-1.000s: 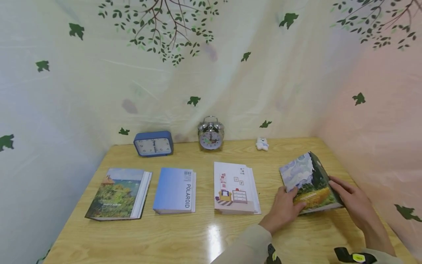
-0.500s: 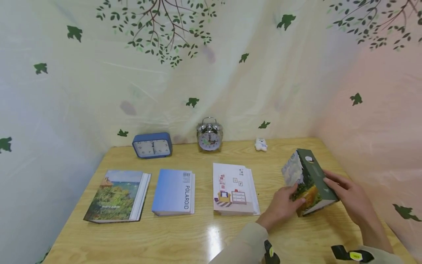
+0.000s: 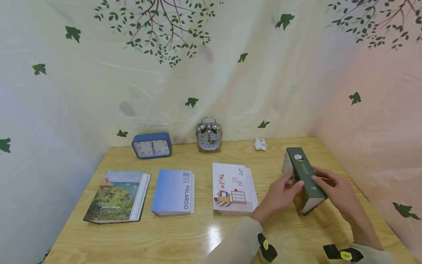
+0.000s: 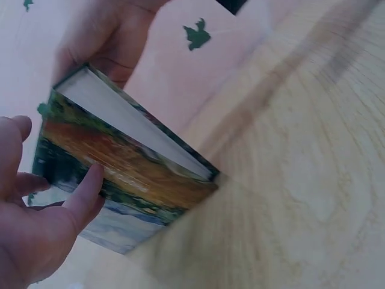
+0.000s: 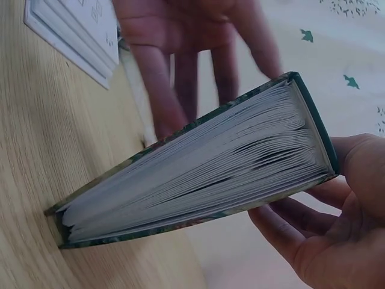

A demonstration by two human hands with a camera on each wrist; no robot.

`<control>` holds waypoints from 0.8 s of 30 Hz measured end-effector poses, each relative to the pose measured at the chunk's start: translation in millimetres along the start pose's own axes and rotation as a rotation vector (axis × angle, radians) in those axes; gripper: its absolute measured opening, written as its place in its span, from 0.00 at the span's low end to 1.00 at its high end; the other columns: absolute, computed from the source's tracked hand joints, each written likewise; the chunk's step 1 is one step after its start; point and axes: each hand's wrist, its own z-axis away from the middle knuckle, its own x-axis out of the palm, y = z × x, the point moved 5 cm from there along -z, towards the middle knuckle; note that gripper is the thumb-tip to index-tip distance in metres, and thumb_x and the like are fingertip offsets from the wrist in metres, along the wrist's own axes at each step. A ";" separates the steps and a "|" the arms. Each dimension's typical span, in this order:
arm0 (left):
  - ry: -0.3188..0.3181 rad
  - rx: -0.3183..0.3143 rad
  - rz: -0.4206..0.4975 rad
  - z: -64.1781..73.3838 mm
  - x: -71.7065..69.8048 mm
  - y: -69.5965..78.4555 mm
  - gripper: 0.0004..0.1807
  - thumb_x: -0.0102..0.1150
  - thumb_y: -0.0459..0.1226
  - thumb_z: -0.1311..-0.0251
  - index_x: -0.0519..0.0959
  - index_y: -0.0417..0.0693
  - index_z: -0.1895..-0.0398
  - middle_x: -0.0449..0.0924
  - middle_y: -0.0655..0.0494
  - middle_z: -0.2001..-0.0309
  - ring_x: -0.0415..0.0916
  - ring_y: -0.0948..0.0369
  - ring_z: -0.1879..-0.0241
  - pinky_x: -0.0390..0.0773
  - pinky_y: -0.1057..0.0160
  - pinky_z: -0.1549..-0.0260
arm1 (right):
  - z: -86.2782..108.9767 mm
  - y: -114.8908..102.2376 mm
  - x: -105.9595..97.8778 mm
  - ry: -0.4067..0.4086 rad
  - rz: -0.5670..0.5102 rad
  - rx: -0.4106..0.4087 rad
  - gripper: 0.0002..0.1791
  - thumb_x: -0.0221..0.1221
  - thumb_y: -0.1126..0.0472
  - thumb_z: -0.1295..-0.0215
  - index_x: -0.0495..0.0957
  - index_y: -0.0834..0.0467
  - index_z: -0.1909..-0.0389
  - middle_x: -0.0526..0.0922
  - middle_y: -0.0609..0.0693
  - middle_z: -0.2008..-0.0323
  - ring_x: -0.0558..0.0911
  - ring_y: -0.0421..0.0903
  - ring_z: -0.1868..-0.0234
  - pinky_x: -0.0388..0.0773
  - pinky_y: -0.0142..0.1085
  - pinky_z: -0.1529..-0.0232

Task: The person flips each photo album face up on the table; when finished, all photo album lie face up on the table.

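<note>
A thick photo album (image 3: 304, 170) with a dark green spine and a painted landscape cover stands on its opening edge at the table's right side, spine up and slightly tilted. My left hand (image 3: 277, 194) touches its front cover with spread, fairly straight fingers, the thumb at the spine's edge. On the other side, my right hand (image 3: 339, 192) holds it near the spine, thumb against the spine and fingers on the back cover. The right wrist view shows the page block (image 5: 204, 168) between the covers. In the left wrist view the painted cover (image 4: 135, 162) faces the camera.
Left of the hands lie a white album (image 3: 232, 187), a blue POLAROID album (image 3: 173, 189) and a landscape photo album (image 3: 113, 194). Behind them stand a blue clock (image 3: 152, 146), a silver twin-bell alarm clock (image 3: 209, 137) and a small white bear figure (image 3: 260, 144). Fabric walls border the table.
The landscape album has turned from lying tilted, cover up, to standing with its green spine up. Both hands have shifted slightly left with it.
</note>
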 end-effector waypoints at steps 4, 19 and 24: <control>0.031 0.073 0.001 1.8 -10.6 12.0 0.32 0.51 0.52 0.33 0.58 0.60 0.27 0.67 0.60 0.33 0.75 0.67 0.44 0.75 0.75 0.55 | -0.1 -4.5 4.7 -0.010 0.028 -0.011 0.31 0.51 0.47 0.29 0.64 0.59 0.31 0.72 0.58 0.43 0.72 0.19 0.59 0.78 0.24 0.66; 0.161 -0.025 0.050 8.8 -38.1 4.3 0.29 0.61 0.44 0.38 0.67 0.65 0.33 0.73 0.64 0.37 0.81 0.70 0.53 0.77 0.76 0.64 | 1.0 -12.4 33.0 -0.246 -0.032 -0.065 0.31 0.41 0.45 0.24 0.54 0.54 0.26 0.59 0.65 0.30 0.68 0.19 0.47 0.78 0.28 0.50; 0.152 -0.070 -0.072 10.8 -45.1 2.2 0.32 0.63 0.47 0.40 0.67 0.64 0.32 0.73 0.60 0.37 0.81 0.68 0.54 0.77 0.75 0.64 | 0.7 -7.2 44.7 -0.297 -0.012 -0.073 0.30 0.39 0.46 0.24 0.54 0.54 0.26 0.58 0.63 0.29 0.70 0.42 0.36 0.76 0.45 0.44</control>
